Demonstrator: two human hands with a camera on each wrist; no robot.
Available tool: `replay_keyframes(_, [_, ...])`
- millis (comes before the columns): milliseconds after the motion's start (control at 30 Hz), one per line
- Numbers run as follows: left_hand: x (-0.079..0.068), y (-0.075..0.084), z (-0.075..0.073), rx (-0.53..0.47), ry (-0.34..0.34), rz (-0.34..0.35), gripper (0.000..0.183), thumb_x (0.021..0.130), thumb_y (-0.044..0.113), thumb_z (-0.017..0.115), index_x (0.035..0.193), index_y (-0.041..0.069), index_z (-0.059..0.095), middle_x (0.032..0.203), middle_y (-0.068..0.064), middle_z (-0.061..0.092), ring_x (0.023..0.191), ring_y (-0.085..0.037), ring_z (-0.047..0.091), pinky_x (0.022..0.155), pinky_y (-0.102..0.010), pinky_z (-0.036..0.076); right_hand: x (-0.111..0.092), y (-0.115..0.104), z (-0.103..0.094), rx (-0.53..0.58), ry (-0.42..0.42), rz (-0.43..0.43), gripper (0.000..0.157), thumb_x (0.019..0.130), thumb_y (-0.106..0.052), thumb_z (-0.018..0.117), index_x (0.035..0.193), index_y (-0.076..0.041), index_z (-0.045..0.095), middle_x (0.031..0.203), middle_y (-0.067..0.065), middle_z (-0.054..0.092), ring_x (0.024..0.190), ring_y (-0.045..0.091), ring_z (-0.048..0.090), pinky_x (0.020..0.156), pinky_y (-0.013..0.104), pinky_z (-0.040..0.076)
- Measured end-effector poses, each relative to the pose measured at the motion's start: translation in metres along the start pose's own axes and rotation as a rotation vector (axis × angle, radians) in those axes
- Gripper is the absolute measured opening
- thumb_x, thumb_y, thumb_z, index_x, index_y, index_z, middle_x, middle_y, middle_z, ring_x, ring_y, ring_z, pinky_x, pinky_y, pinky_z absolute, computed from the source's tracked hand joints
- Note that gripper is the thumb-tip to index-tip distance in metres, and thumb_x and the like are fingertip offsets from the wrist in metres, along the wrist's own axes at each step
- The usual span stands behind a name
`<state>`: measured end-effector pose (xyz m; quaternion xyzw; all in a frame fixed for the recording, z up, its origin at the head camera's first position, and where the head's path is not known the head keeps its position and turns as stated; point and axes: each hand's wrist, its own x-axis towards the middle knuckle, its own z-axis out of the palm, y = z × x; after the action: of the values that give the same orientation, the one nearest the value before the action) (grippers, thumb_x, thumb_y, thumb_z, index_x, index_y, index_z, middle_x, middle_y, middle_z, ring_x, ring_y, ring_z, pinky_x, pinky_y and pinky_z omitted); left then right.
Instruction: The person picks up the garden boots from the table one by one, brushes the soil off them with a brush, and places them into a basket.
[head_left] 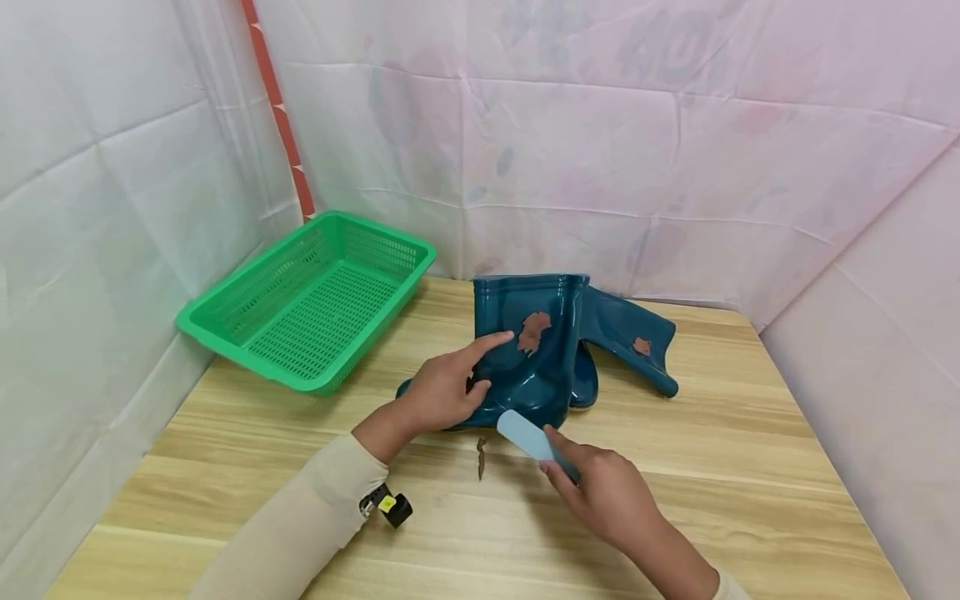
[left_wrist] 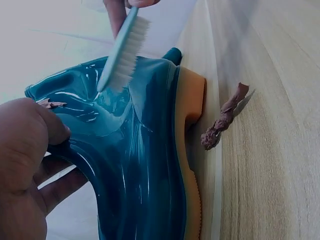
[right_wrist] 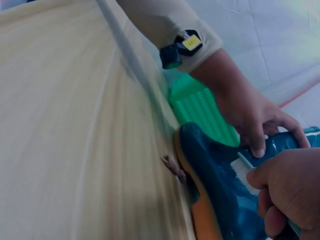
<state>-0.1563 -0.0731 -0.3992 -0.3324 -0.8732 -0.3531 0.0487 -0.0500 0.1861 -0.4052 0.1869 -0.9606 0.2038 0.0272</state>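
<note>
A glossy teal rubber boot point(head_left: 525, 383) with an orange sole point(left_wrist: 189, 150) has its toe pointing left in the head view. A brown, clay-like patch point(head_left: 534, 332) sticks to its shaft. My left hand point(head_left: 446, 387) grips the boot near the ankle, thumb on the near surface and other fingers behind it. In my right hand point(head_left: 603, 492) is a pale blue brush point(head_left: 528, 435), held by its handle. Its white bristles point(left_wrist: 131, 55) face the boot in the left wrist view; whether they touch it I cannot tell. Behind lies a second teal boot point(head_left: 626, 329) with a smaller brown patch point(head_left: 642, 345).
A twisted brown crumb point(head_left: 481, 460) lies on the wooden table point(head_left: 720, 467), in front of the near boot. The green plastic basket point(head_left: 375, 333) stands at the back left. White sheeting point(head_left: 585, 150) hangs around the back and sides.
</note>
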Motion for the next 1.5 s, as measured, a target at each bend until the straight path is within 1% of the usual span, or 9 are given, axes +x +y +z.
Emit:
replay_keyframes(133, [0.001,0.001,0.001,-0.058,-0.016,-0.008,0.078,0.098,0.006,0.065,0.162,0.033,0.029,0.058,0.003,0.044,0.045,-0.008,0.044,0.046,-0.028,0.040,-0.001,0.006,-0.005,-0.014,0.034,0.024,0.050,0.097,-0.031,0.073,0.143,-0.015,0.063,0.112,0.010,0.075,0.085,0.016,0.071,0.070,0.036,0.055])
replay_keyframes(333, [0.001,0.000,0.003,-0.157,-0.025,-0.036,0.078,0.098,0.009,0.066,0.161,0.036,0.029,0.057,0.003,0.042,0.042,-0.010,0.042,0.047,-0.028,0.041,-0.003,0.013,-0.008,-0.020,0.103,0.007,0.050,0.095,-0.027,0.076,0.141,-0.011,0.064,0.108,0.012,0.076,0.074,0.013,0.067,0.061,0.030,0.051])
replay_keyframes(467, [0.001,0.000,0.003,-0.214,-0.009,-0.013,0.072,0.100,0.011,0.063,0.161,0.033,0.031,0.056,0.004,0.038,0.042,-0.009,0.039,0.048,-0.029,0.041,-0.004,0.016,-0.011,-0.012,0.162,-0.009,0.050,0.094,-0.024,0.078,0.139,-0.010,0.066,0.104,0.013,0.076,0.068,0.009,0.063,0.055,0.025,0.046])
replay_keyframes(567, [0.000,0.000,0.003,-0.223,0.006,0.001,0.068,0.102,0.010,0.060,0.160,0.031,0.032,0.056,0.006,0.036,0.041,-0.008,0.038,0.047,-0.028,0.041,-0.003,0.017,-0.014,0.004,0.194,-0.013,0.050,0.093,-0.023,0.078,0.140,-0.008,0.065,0.103,0.014,0.076,0.061,0.005,0.057,0.050,0.023,0.041])
replay_keyframes(733, [0.000,0.001,0.003,-0.224,0.006,-0.012,0.066,0.102,0.009,0.059,0.160,0.030,0.034,0.055,0.007,0.036,0.042,-0.007,0.038,0.048,-0.028,0.041,0.001,0.018,-0.021,0.014,0.265,-0.031,0.050,0.093,-0.020,0.078,0.140,-0.006,0.064,0.096,0.013,0.076,0.056,0.003,0.052,0.047,0.023,0.038])
replay_keyframes(967, [0.000,-0.002,0.005,-0.193,0.024,-0.018,0.067,0.103,0.009,0.060,0.160,0.031,0.033,0.055,0.007,0.038,0.044,-0.009,0.041,0.050,-0.029,0.041,0.013,0.018,-0.027,0.032,0.393,-0.076,0.052,0.091,-0.014,0.080,0.138,-0.001,0.064,0.096,0.018,0.075,0.067,0.019,0.069,0.050,0.028,0.047])
replay_keyframes(1100, [-0.002,-0.001,0.008,-0.177,0.044,-0.026,0.066,0.103,0.008,0.060,0.160,0.030,0.033,0.056,0.007,0.038,0.047,-0.009,0.041,0.051,-0.028,0.039,0.023,0.016,-0.026,0.020,0.446,-0.109,0.054,0.088,-0.013,0.081,0.138,-0.001,0.064,0.088,0.016,0.074,0.066,0.020,0.068,0.050,0.029,0.046])
replay_keyframes(1300, [-0.004,0.001,0.011,-0.139,0.069,-0.024,0.066,0.103,0.007,0.060,0.159,0.030,0.034,0.056,0.006,0.039,0.047,-0.008,0.039,0.051,-0.028,0.039,0.033,0.010,-0.022,0.011,0.455,-0.114,0.054,0.089,-0.015,0.081,0.138,0.000,0.064,0.086,0.016,0.073,0.064,0.020,0.065,0.050,0.030,0.048])
replay_keyframes(1500, [-0.005,0.001,0.015,-0.095,0.101,-0.016,0.066,0.103,0.007,0.062,0.158,0.028,0.035,0.056,0.006,0.039,0.047,-0.008,0.038,0.050,-0.028,0.039,0.034,0.008,-0.017,0.016,0.385,-0.046,0.054,0.092,-0.020,0.079,0.141,-0.003,0.062,0.082,0.013,0.073,0.060,0.017,0.062,0.049,0.028,0.045])
